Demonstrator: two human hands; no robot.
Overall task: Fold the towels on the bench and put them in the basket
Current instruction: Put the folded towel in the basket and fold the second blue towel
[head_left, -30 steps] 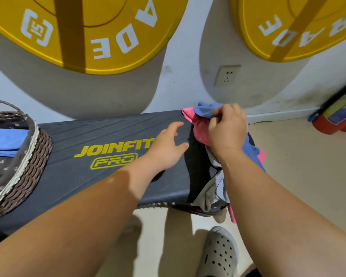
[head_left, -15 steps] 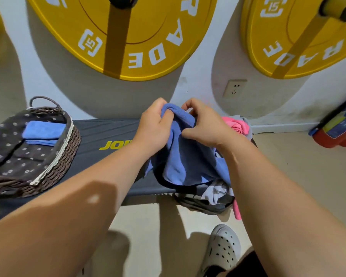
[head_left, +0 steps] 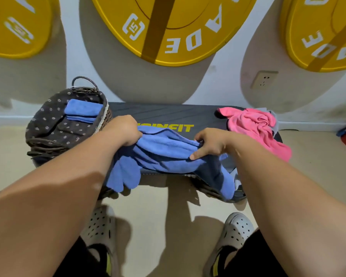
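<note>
Blue towel (head_left: 164, 150), unfolded, stretched across the dark tabletop (head_left: 168, 114), its near edge hanging over the front. Left hand (head_left: 124, 128): fingers curled tight round the towel's left end. Right hand (head_left: 210, 143): fingers pinching its right end. Pink towel (head_left: 252, 124), crumpled, at the tabletop's right end. Wicker basket (head_left: 48, 132), fabric-lined, on the left end; one folded blue towel (head_left: 82, 109) inside.
</note>
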